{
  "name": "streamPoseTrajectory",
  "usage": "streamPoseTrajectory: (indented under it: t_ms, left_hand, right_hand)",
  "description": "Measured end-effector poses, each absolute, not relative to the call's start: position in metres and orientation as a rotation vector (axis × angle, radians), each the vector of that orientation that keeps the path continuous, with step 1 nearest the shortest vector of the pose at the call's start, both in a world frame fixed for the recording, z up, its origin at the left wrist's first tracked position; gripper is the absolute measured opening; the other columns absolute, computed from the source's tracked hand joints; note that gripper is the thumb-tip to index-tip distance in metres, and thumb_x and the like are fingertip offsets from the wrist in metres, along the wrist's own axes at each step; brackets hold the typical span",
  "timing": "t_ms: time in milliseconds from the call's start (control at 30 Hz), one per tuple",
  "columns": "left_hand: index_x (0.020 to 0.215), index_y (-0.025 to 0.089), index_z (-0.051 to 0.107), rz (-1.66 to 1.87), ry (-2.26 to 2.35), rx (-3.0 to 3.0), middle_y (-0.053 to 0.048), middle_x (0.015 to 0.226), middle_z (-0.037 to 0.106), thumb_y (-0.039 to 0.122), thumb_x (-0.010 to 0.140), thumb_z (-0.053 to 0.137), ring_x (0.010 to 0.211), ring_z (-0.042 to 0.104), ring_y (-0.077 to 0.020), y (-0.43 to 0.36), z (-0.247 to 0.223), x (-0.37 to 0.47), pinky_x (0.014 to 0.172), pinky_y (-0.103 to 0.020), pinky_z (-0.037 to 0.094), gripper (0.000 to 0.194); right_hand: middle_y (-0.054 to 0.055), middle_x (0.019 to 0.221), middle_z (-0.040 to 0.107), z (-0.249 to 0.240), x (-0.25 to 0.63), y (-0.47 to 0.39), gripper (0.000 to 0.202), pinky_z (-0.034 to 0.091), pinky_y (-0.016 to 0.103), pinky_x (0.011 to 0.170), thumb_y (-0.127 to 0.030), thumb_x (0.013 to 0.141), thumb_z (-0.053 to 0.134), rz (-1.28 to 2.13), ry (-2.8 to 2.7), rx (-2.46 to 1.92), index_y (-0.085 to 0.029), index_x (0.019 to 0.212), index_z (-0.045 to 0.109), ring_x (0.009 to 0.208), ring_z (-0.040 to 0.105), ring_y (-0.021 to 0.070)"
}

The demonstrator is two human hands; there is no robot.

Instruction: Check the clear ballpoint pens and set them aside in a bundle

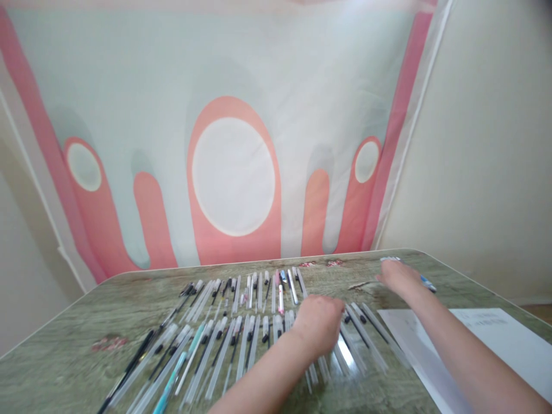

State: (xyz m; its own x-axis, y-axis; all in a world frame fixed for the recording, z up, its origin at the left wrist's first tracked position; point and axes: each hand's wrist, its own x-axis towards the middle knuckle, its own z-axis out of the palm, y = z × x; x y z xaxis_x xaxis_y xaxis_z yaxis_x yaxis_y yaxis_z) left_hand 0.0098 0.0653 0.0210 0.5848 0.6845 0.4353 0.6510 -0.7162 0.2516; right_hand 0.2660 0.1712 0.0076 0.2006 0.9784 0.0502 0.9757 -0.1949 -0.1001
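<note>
My left hand is closed above the front row of clear pen barrels, its fingertips turned away from view. Whatever it may hold is hidden. Farther right, my right hand is curled over a blue and white object near the table's far right side. Parts of that object show on both sides of the hand; its kind is unclear. Black refills and caps lie in or beside many barrels. A turquoise pen lies at the front left, and a pink and white pen is in the back row.
Two rows of pens and pen parts cover the middle of the wood-patterned table. White paper sheets lie at the right under my right forearm. Beyond the far edge hangs a pink and pale green printed cloth.
</note>
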Motion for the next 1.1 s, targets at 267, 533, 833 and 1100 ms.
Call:
streamPoseTrajectory:
  t_ms: [267, 533, 833, 1100]
  left_hand:
    - [0.062, 0.019, 0.057, 0.862, 1.553, 2.376, -0.006, 0.061, 0.056, 0.025, 0.075, 0.049, 0.064, 0.056, -0.0214, 0.087, 0.061, -0.039, 0.074, -0.036, 0.039, 0.016]
    - [0.077, 0.019, 0.060, 0.663, 1.797, 2.413, -0.007, 0.077, 0.064, 0.029, 0.079, 0.041, 0.072, 0.058, -0.0186, 0.093, 0.092, -0.077, 0.064, -0.026, 0.038, 0.022]
    - [0.080, 0.018, 0.062, 0.641, 1.795, 2.420, -0.008, 0.079, 0.065, 0.032, 0.080, 0.041, 0.075, 0.058, -0.0192, 0.093, 0.090, -0.078, 0.063, -0.026, 0.038, 0.025]
    - [0.080, 0.018, 0.063, 0.604, 1.812, 2.398, -0.008, 0.079, 0.065, 0.034, 0.080, 0.041, 0.074, 0.058, -0.0190, 0.094, 0.088, -0.078, 0.064, -0.026, 0.039, 0.027]
  right_hand:
    - [0.004, 0.082, 0.067, 0.007, 0.172, 0.148, 0.027, 0.040, 0.024, 0.065, -0.037, 0.073, 0.056, 0.318, -2.222, -1.812, -0.018, 0.092, 0.059, 0.076, 0.061, 0.0161]
    - [0.011, 0.091, 0.064, -0.008, 0.089, 0.158, 0.050, 0.040, 0.025, 0.068, -0.032, 0.065, 0.060, 0.476, -2.170, -1.622, -0.010, 0.108, 0.048, 0.085, 0.060, 0.0217]
    - [0.020, 0.100, 0.061, -0.028, 0.079, 0.184, 0.049, 0.041, 0.028, 0.071, -0.019, 0.067, 0.057, 0.365, -2.121, -1.859, -0.006, 0.111, 0.043, 0.093, 0.059, 0.0263]
    - [0.020, 0.093, 0.064, -0.023, 0.108, 0.191, 0.034, 0.040, 0.028, 0.068, -0.009, 0.066, 0.052, 0.291, -2.154, -1.981, -0.006, 0.100, 0.052, 0.089, 0.061, 0.0262]
